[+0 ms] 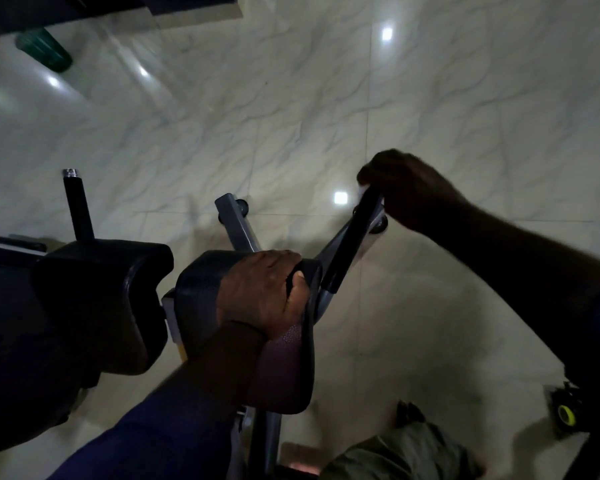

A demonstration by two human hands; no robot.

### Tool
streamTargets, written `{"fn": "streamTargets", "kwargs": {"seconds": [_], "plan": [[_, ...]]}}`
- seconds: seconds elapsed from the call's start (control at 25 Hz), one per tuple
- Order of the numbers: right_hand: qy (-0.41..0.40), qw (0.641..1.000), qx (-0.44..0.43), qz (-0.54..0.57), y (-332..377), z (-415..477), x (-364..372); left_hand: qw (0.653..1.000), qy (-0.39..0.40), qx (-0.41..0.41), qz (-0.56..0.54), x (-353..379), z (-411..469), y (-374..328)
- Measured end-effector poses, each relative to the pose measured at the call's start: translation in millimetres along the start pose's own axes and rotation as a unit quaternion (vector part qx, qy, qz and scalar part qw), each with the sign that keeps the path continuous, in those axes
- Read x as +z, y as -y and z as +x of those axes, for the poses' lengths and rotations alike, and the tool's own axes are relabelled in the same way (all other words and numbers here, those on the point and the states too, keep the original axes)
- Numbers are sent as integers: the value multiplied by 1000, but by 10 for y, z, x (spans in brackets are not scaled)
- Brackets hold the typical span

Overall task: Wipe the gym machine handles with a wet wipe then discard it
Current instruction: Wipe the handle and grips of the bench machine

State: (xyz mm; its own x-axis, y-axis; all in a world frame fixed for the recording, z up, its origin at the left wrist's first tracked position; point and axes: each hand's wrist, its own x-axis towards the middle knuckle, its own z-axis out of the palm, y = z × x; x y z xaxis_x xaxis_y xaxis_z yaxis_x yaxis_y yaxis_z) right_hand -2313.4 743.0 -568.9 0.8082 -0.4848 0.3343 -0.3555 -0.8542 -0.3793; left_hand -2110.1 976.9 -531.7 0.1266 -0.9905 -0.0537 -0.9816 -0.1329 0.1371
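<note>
Black foam covers the right handle (347, 244), a bar whose long axis runs from the far right corner of the arm pad (201, 289) up and away to the right. Right hand (409, 188) sits at the bar's far tip, fingers curled down around it. A pale sliver under the fingertips is probably the wet wipe (362, 192); light is dim, so not certain. All of the bar below the fist lies toward the pad, so I judge the wiping stroke runs down that axis toward the body.

Left hand (264, 289) braces on the pad, fingers clamped over its far edge. Second handle (78, 206) stands upright off the left pad (101, 289), well apart from both hands and nearer the left; likely unwiped.
</note>
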Motion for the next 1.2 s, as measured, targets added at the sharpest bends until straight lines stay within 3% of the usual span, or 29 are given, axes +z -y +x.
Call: {"fn": "streamTargets", "kwargs": {"seconds": [0.12, 0.2, 0.28, 0.36, 0.4, 0.52, 0.56, 0.64, 0.72, 0.76, 0.8, 0.88, 0.96, 1.04, 1.12, 1.2], "plan": [[-81, 971, 203, 98, 38, -143, 85, 1000, 7, -4, -3, -7, 10, -5], [-147, 879, 379, 250, 115, -234, 364, 1000, 8, 1, -4, -16, 7, -6], [-227, 746, 480, 402, 243, -312, 624, 1000, 3, 5, -6, -14, -2, -9], [-270, 632, 510, 517, 513, -392, 806, 1000, 3, 2, -16, -2, 14, 3], [-276, 607, 520, 534, 704, -467, 913, 1000, 2, -1, -17, 8, 21, 8], [-166, 619, 564, 521, 1465, -883, 1126, 1000, -4, -3, -10, 26, 19, 10], [-127, 603, 568, 546, 1627, -1005, 1128, 1000, -5, 0, -9, 29, 26, 5], [-115, 525, 562, 629, 1587, -1058, 1031, 1000, -6, 3, -7, 40, 24, 4], [-179, 445, 541, 691, 1168, -871, 889, 1000, -3, -1, -11, 51, 29, 20], [-226, 429, 525, 699, 887, -727, 802, 1000, -1, -2, -12, 52, 33, 21], [-272, 429, 506, 697, 641, -558, 715, 1000, 2, -1, -9, 54, 36, 25], [-304, 499, 510, 631, 450, -351, 664, 1000, 2, 4, 0, 41, 29, 28], [-254, 573, 552, 550, 682, -417, 806, 1000, -4, 3, -2, 35, 35, 13], [-170, 609, 594, 498, 1122, -682, 1031, 1000, -12, -5, -8, 47, 49, 8], [-99, 618, 596, 504, 1443, -931, 1067, 1000, -24, -2, -4, 31, 43, 7], [-106, 549, 599, 573, 1191, -871, 891, 1000, -26, 3, -6, 16, 51, 3]]}}
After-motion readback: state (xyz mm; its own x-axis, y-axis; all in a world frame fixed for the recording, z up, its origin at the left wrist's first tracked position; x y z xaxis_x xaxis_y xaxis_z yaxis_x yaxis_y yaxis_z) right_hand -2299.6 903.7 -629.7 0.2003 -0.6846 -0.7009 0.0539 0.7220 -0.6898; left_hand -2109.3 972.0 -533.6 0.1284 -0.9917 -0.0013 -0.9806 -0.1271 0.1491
